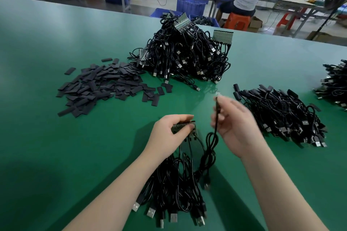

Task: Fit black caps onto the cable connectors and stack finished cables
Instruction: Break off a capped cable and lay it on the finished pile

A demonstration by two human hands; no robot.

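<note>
Near the middle of the green worktop (56,43), just this side of the big uncapped heap (185,56): left hand (171,131) gripping a strip of joined connectors (185,127), fingers curled over the top edge, thumb underneath. Cables of that bundle (174,189) trailing from the strip toward the near edge, USB plugs fanned out at the end.

Right of the strip: right hand (234,125) pinching a single cable (216,116) between thumb and fingers, bare connector end pointing up, away from the body. Blurred, so cannot tell whether fully split from the strip. No cap on it yet.

Left of the big heap: loose pile of flat black caps (105,86), large, well apart from both hands. None in either hand.

Right of the big heap: stack of capped cables (279,112), black caps visible on the far-side ends. Sizeable, but smaller than the uncapped heap. Further right at the frame edge: another cable pile (334,84), state unclear.

Progress estimate: well under half. Finished stack growing, most stock still uncapped, several full strips visible on the heap.

Current step, as judged: separating one cable from the strip. Left for this piece: fetch cap, slide over connector, drop on the finished stack. Then the rest of the held bundle.
</note>
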